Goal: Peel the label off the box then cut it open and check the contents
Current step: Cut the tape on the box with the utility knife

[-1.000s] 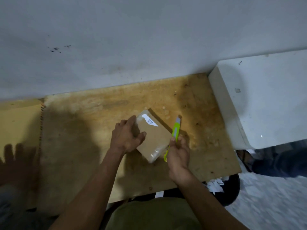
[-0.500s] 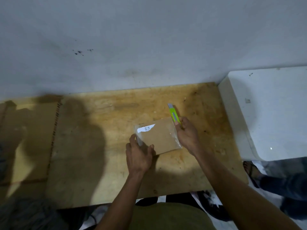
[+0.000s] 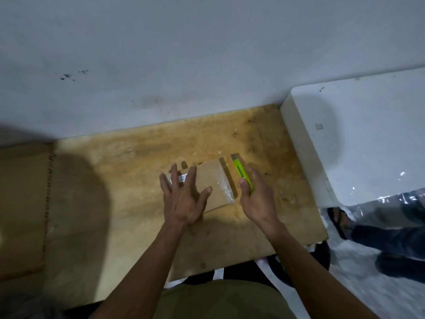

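Observation:
A flat brown cardboard box [image 3: 211, 180] wrapped in clear plastic lies on the wooden board [image 3: 128, 180]. A small white label [image 3: 182, 178] shows at its left end, between my fingers. My left hand [image 3: 184, 199] rests flat on the box with fingers spread. A lime-green utility knife [image 3: 241, 172] lies on the board just right of the box, blade end pointing away. My right hand [image 3: 257, 196] covers the knife's near end, thumb beside the handle, fingers loose.
A white block [image 3: 358, 134] stands at the board's right edge. The grey wall [image 3: 207, 54] runs along the far side. Another person's legs and sandalled foot [image 3: 340, 219] are on the floor at the right. A brown cardboard sheet [image 3: 23, 203] lies at the left.
The box was turned flat and square on the board. My left hand went from gripping its near edge to lying spread on top. The knife came down onto the board beside the box.

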A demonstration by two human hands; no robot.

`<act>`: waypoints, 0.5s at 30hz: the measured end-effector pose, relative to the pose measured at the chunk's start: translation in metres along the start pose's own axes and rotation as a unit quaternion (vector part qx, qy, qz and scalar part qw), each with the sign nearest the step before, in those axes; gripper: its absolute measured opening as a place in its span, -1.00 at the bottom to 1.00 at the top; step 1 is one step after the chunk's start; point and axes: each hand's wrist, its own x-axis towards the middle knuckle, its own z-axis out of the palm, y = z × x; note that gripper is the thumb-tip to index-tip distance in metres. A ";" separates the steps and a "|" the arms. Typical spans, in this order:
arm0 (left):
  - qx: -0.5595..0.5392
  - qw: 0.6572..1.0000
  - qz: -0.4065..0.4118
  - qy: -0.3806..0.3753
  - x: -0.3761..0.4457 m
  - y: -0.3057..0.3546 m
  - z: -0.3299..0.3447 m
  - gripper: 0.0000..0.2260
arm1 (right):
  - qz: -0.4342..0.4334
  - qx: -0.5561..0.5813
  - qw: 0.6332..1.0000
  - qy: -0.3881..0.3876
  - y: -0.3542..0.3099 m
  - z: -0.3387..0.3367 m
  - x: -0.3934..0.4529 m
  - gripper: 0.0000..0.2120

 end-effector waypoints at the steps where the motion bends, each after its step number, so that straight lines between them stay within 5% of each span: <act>1: 0.011 1.000 0.006 -0.001 0.002 -0.001 0.003 -0.25 | -0.006 -0.004 1.000 -0.002 -0.001 -0.001 -0.002 -0.68; 15: 0.018 1.000 0.011 0.005 0.002 -0.002 0.006 -0.18 | -0.006 -0.010 0.999 -0.040 -0.021 0.007 0.003 -0.59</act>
